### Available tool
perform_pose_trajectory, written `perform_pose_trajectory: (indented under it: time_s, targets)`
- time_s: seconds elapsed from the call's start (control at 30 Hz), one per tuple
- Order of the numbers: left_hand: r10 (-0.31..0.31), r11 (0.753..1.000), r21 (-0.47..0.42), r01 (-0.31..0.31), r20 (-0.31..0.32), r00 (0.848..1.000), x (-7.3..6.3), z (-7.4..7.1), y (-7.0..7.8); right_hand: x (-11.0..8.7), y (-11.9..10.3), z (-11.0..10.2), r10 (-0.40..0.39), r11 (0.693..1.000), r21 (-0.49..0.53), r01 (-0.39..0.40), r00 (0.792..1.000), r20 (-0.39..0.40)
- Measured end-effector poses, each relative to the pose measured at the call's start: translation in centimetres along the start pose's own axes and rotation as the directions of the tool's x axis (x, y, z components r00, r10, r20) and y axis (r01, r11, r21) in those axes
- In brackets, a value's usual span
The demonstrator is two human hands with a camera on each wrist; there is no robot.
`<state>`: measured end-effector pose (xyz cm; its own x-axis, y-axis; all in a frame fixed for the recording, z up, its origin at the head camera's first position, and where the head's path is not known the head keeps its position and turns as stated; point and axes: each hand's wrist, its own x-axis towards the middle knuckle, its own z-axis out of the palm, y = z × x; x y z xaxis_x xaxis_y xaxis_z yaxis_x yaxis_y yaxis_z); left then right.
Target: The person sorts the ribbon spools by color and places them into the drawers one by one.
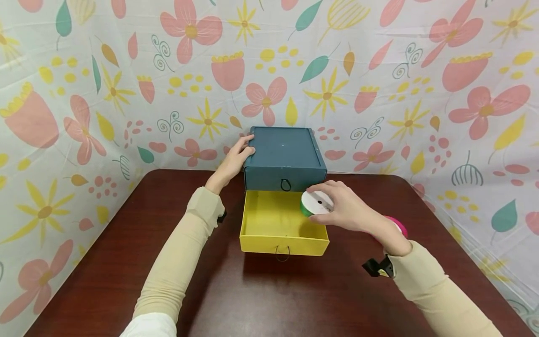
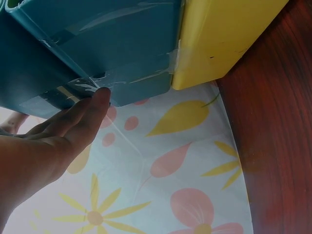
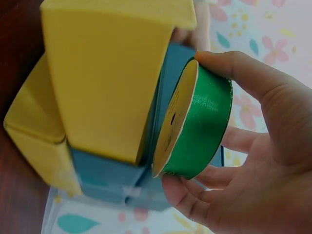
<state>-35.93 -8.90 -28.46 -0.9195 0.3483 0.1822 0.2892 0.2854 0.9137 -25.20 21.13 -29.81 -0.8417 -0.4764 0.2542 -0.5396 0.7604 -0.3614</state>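
Note:
A spool of green ribbon (image 3: 207, 122) with a pale round face is pinched between the thumb and fingers of my right hand (image 1: 347, 206). In the head view the spool (image 1: 313, 204) is over the right rear part of a pulled-out yellow drawer (image 1: 269, 217). The drawer juts from under a dark blue top (image 1: 284, 147) of a small drawer cabinet, and no contents show in it. My left hand (image 1: 233, 161) rests against the cabinet's left side. Its fingers, fairly straight, touch the taped blue wall (image 2: 122, 58) in the left wrist view.
A bright pink round thing (image 1: 397, 225) lies on the table behind my right forearm, mostly hidden. The blue upper drawer front (image 1: 269, 179) is closed and has a dark loop pull. Brown tabletop (image 1: 294, 299) surrounds the cabinet, with a flowered cloth (image 1: 269, 56) behind.

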Motion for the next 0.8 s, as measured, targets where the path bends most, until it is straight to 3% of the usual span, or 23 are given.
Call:
perform_pose_trajectory:
  time_s: [0.37, 0.6, 0.8]
  targets:
    - [0.004, 1.000, 0.000, -0.004, 0.003, 1.000, 0.1, -0.1, -0.3, 2.1, -2.1, 2.7, -0.080, 0.997, 0.030, 0.078, 0.993, 0.086]
    - [0.021, 1.000, 0.003, -0.021, -0.016, 1.000, 1.6, -0.3, -2.6, 3.3, -2.7, 4.1, -0.076, 0.997, 0.020, 0.074, 0.986, 0.150]
    - [0.047, 0.999, 0.017, -0.046, -0.033, 0.998, 2.0, -0.1, -3.2, 4.0, -2.6, 5.2, -0.058, 0.998, 0.001, 0.058, 0.979, 0.195]
